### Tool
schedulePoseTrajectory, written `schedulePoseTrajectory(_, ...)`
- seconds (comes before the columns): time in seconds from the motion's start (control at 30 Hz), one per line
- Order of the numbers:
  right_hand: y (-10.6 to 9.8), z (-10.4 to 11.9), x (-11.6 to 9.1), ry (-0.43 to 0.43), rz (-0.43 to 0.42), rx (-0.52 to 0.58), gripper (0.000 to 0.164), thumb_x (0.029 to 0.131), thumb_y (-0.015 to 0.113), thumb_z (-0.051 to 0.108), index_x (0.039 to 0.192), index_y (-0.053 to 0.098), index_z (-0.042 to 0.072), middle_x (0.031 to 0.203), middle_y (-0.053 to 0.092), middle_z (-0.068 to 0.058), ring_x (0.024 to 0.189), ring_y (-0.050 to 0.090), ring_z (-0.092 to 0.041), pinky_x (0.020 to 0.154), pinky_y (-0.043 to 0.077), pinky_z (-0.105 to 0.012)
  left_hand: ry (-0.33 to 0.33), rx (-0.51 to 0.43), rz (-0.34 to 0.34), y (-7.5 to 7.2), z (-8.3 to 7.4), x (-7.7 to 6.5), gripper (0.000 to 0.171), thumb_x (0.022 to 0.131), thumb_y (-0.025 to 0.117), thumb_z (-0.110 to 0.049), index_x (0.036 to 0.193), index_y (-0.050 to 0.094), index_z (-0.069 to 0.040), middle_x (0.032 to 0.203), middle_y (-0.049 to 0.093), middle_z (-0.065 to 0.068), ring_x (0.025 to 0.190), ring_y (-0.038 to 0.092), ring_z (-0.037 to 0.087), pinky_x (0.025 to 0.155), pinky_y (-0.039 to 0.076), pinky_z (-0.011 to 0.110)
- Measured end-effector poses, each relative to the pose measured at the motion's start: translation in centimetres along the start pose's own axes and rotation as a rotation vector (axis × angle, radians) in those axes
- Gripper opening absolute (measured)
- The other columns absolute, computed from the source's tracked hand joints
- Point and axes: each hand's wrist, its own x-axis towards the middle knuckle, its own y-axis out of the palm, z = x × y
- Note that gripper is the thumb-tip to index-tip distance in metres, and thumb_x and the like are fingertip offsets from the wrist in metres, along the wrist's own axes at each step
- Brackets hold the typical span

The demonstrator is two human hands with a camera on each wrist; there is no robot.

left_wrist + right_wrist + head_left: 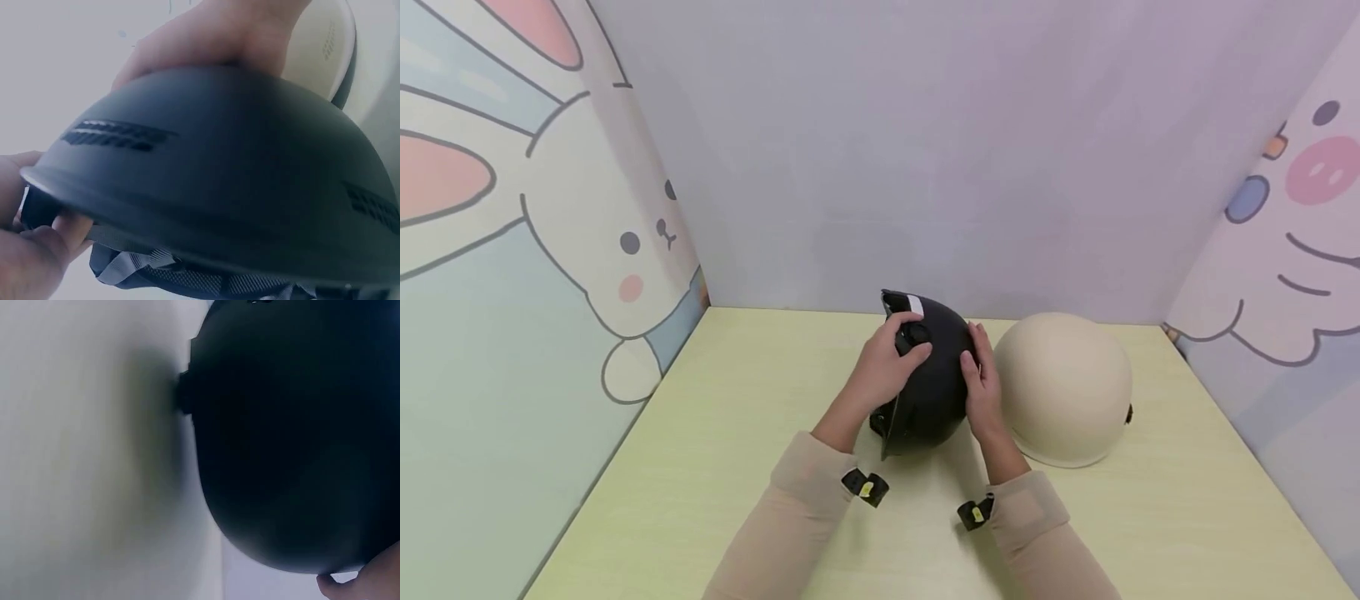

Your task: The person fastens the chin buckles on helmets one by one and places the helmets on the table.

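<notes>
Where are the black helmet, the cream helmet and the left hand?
black helmet [936, 392], head view, on its dark shell.
cream helmet [1063, 379], head view, on its dome.
left hand [883, 371], head view, on its back.

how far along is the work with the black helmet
Done: nothing clearly finished; the cream helmet sits dome up on the table. In hand: the black helmet is tipped on its side, left hand gripping its rim, right hand steadying the shell. Left: cannot tell from this.
</notes>
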Motion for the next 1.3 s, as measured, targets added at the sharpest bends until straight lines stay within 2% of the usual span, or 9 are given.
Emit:
schedulePoseTrajectory(0.2, -0.5, 0.7, 0.2, -0.028, -0.023, -0.030, 0.046, 0.100, 0.042, 0.002, 0.143, 0.036, -0.012, 0.153, 0.025, -0.028, 0.143, 0.018, -0.037, 0.112, 0.015, -0.048, -0.056, -0.225, -0.042, -0.3, 1.0, -0.2, 0.047, 0.097, 0.062, -0.027, 0.141, 0.046, -0.022, 0.151, 0.036, 0.010, 0.132, 0.040, 0.027, 0.100, 0.039, 0.049)
schedulePoseTrajectory(0.3, -0.7, -0.4, 0.5, -0.040, -0.019, -0.024, 0.046, 0.099, 0.044, 0.000, 0.143, 0.037, -0.011, 0.153, 0.026, -0.027, 0.142, 0.019, -0.037, 0.112, 0.016, -0.050, -0.053, -0.302, -0.064, -0.4, 1.4, -0.3, 0.046, 0.097, 0.062, -0.025, 0.141, 0.046, -0.020, 0.150, 0.036, 0.010, 0.131, 0.041, 0.027, 0.100, 0.039, 0.048)
schedulePoseTrajectory(0.43, -0.8, -2.8, 1.0, -0.045, -0.002, -0.009, 0.048, 0.100, 0.046, 0.002, 0.146, 0.037, -0.004, 0.155, 0.027, -0.021, 0.143, 0.020, -0.031, 0.112, 0.017, -0.047, -0.051, -0.373, -0.104, -0.6, 1.9, -0.4, 0.045, 0.098, 0.062, -0.020, 0.139, 0.046, -0.018, 0.148, 0.038, 0.011, 0.129, 0.042, 0.025, 0.100, 0.039, 0.045)
schedulePoseTrajectory(0.57, -0.8, -3.3, 1.0, -0.024, -0.003, 0.014, 0.049, 0.102, 0.045, 0.009, 0.150, 0.036, 0.002, 0.155, 0.029, -0.015, 0.143, 0.021, -0.025, 0.112, 0.018, -0.044, -0.041, -0.428, -0.130, -0.8, 2.5, -0.7, 0.045, 0.098, 0.060, -0.018, 0.140, 0.045, -0.014, 0.147, 0.038, 0.013, 0.130, 0.042, 0.026, 0.101, 0.039, 0.044)
schedulePoseTrajectory(0.7, -0.9, -3.6, 0.9, 0.027, -0.009, 0.032, 0.050, 0.104, 0.043, 0.016, 0.152, 0.033, 0.006, 0.155, 0.030, -0.012, 0.143, 0.023, -0.026, 0.111, 0.022, -0.047, -0.037, -0.488, -0.158, -1.4, 3.2, -1.1, 0.045, 0.099, 0.060, -0.017, 0.140, 0.043, -0.011, 0.145, 0.037, 0.016, 0.128, 0.043, 0.028, 0.101, 0.038, 0.044)
schedulePoseTrajectory(0.93, -0.8, -4.6, 0.7, 0.030, 0.030, 0.077, 0.050, 0.102, 0.040, 0.005, 0.150, 0.030, -0.003, 0.153, 0.030, -0.022, 0.140, 0.024, -0.038, 0.110, 0.022, -0.051, -0.041, -0.621, -0.193, -2.4, 4.4, -1.6, 0.045, 0.098, 0.058, -0.008, 0.141, 0.042, -0.006, 0.141, 0.038, 0.020, 0.121, 0.046, 0.029, 0.096, 0.042, 0.038)
schedulePoseTrajectory(1.03, -0.6, -4.7, 0.7, 0.044, 0.049, 0.070, 0.049, 0.103, 0.040, 0.006, 0.150, 0.030, -0.003, 0.153, 0.030, -0.021, 0.140, 0.025, -0.039, 0.110, 0.023, -0.050, -0.042, -0.681, -0.189, -2.7, 4.8, -1.8, 0.046, 0.098, 0.057, -0.008, 0.141, 0.040, -0.006, 0.139, 0.038, 0.021, 0.115, 0.049, 0.029, 0.089, 0.046, 0.033)
schedulePoseTrajectory(1.13, -0.2, -4.8, 0.7, 0.058, 0.065, 0.043, 0.050, 0.104, 0.041, 0.010, 0.151, 0.030, 0.001, 0.154, 0.030, -0.018, 0.139, 0.027, -0.036, 0.109, 0.024, -0.049, -0.040, -0.740, -0.203, -2.9, 5.2, -1.9, 0.046, 0.099, 0.056, -0.007, 0.141, 0.038, -0.004, 0.140, 0.036, 0.021, 0.112, 0.050, 0.029, 0.084, 0.048, 0.029)
schedulePoseTrajectory(1.3, 0.5, -5.0, 0.7, 0.007, 0.087, 0.010, 0.049, 0.103, 0.042, 0.008, 0.151, 0.031, 0.002, 0.156, 0.026, -0.016, 0.142, 0.023, -0.033, 0.111, 0.017, -0.052, -0.066, -0.813, -0.233, -2.8, 6.3, -2.3, 0.047, 0.100, 0.053, -0.007, 0.143, 0.035, -0.003, 0.145, 0.031, 0.019, 0.117, 0.046, 0.028, 0.088, 0.046, 0.027)
